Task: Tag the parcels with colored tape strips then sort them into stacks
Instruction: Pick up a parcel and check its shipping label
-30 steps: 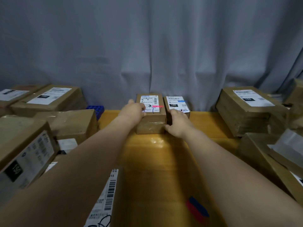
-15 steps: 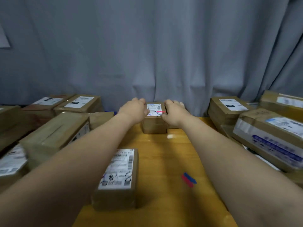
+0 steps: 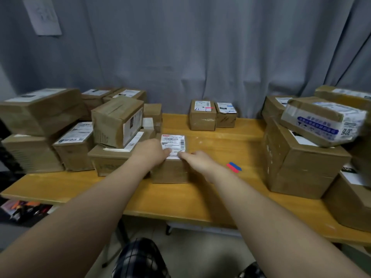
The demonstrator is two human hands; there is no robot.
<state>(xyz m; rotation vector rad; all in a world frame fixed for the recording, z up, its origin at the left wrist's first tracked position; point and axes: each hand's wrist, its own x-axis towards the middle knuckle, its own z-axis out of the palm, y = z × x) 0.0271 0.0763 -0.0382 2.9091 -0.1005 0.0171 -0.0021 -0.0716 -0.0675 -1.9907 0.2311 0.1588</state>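
Grey curtain folds close off the back of the scene, and in front of them runs a yellow wooden table point(image 3: 200, 189) crowded with brown cardboard boxes at 9 o'clock and at 3 o'clock.

Between the piles sits the small brown cardboard parcel with a white shipping label point(image 3: 172, 157), and I see no coloured strip on it. It is square to the person, label up, probably so the label is free for a tag.

The left hand point(image 3: 150, 152) lies over its near left top edge. The fingers are fairly straight, with their tips on the label, pressing rather than gripping. The right hand point(image 3: 197, 159) comes in from 4 o'clock with its forefinger stretched to the label's near right corner. How the other fingers lie I cannot tell, and it holds nothing that shows.

Near the right hand, at 3 o'clock from the parcel, a red tape strip and a blue tape strip point(image 3: 233, 167) lie side by side on the wood, within easy reach for the next tag.

At 12 to 1 o'clock, against the curtain, stand a small brown box tagged with a pink strip point(image 3: 202, 117) and a smaller brown box tagged with a blue strip point(image 3: 225, 116). They touch, or nearly so, and likely begin the two sorted groups.
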